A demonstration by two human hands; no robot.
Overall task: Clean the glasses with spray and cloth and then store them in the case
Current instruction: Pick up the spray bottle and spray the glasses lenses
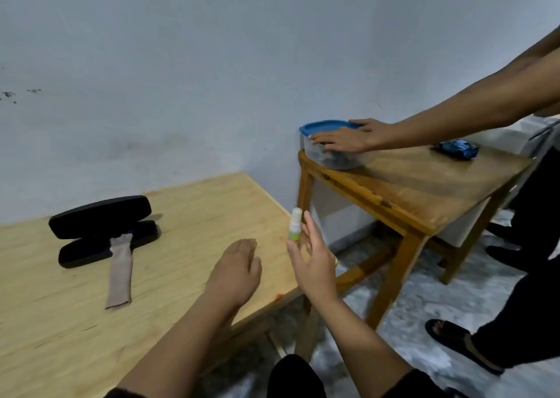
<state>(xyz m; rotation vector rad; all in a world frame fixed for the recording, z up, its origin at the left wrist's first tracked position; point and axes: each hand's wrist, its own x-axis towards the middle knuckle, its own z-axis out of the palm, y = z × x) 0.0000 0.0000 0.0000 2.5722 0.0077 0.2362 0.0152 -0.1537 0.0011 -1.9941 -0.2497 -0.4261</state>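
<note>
Far left on the light table [188, 216]: a black case [103, 231] lies open, lid tilted up toward the wall, base toward the viewer. No glasses can be made out in it; the interior is dark and cannot be judged.

A grey cloth [120, 272], folded into a long strip, has its top end resting on the front lip of the case base and the rest lying flat on the table, running toward the viewer.

Centre: the left hand [235, 272] is palm down over the table near its right edge, fingers loosely curved, holding nothing. Whether it touches the wood cannot be told.

Just right of it, the spray [295, 225], a small white bottle with a green label, stands upright at the table's right corner. The right hand [313, 261] is beside it, fingers straight and spread, palm facing the bottle; contact between fingertips and bottle cannot be confirmed.

Right: a darker wooden side table [424, 191] carries a clear tub [330, 155] with a blue lid. Another person's hand [345, 138] lies flat on the tub. A blue toy car [457, 149] sits farther right.
</note>
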